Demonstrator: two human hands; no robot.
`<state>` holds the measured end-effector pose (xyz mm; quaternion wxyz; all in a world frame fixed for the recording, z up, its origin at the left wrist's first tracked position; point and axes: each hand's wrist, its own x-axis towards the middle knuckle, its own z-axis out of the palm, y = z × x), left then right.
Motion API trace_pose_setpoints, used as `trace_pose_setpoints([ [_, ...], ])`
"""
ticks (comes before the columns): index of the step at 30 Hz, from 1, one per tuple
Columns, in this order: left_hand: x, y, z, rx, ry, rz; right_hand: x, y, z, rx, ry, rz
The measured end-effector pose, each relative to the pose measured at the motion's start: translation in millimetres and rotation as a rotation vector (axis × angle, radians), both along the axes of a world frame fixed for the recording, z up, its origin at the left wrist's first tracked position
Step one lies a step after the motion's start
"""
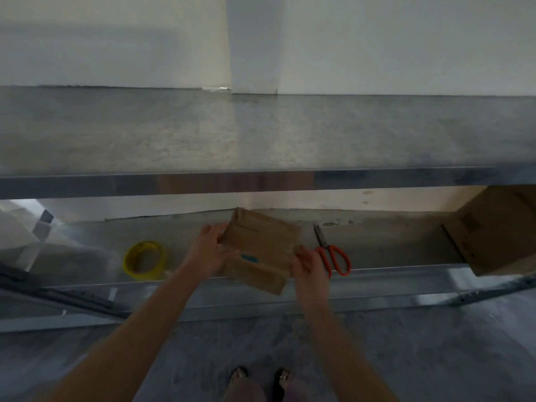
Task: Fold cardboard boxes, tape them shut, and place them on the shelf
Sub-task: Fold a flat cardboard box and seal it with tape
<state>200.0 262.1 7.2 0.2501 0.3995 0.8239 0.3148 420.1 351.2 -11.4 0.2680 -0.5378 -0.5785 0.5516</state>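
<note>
A small brown cardboard box (261, 250), flattened or partly folded, with a blue mark on it, hangs over the front edge of the lower metal shelf (391, 253). My left hand (207, 250) grips its left edge. At the lower right edge my right hand (309, 264) holds the box. A yellow tape roll (145, 260) lies on the shelf to the left. Orange-handled scissors (332, 252) lie just right of the box.
A larger cardboard box (499, 230) stands at the right end of the lower shelf. The upper metal shelf (261, 132) spans the view above, against a white wall. A dark diagonal brace (58, 294) runs at lower left. My feet (261, 375) stand on grey floor.
</note>
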Motion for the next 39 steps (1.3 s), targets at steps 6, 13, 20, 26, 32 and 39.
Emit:
trace_pose_setpoints([
  [6, 9, -40, -15, -0.102, -0.23, -0.05, -3, 14, -27, -0.076, -0.126, 0.238],
  [13, -14, -17, -6, -0.144, -0.12, -0.269, -5, 12, -48, -0.144, -0.267, 0.076],
  [20, 2, -30, -20, 0.068, -0.287, -0.183, -21, -8, -11, -0.241, -0.042, 0.161],
  [26, 49, -43, -29, 0.139, -0.114, 0.097, -30, -7, 3, -0.068, 0.017, 0.313],
  [32, 55, -19, -9, 0.065, -0.17, 0.06, -24, 12, 13, 0.181, -0.185, 0.43],
  [39, 56, -40, -12, -0.043, -0.1, -0.038, -16, 3, 5, 0.291, -0.28, 0.515],
])
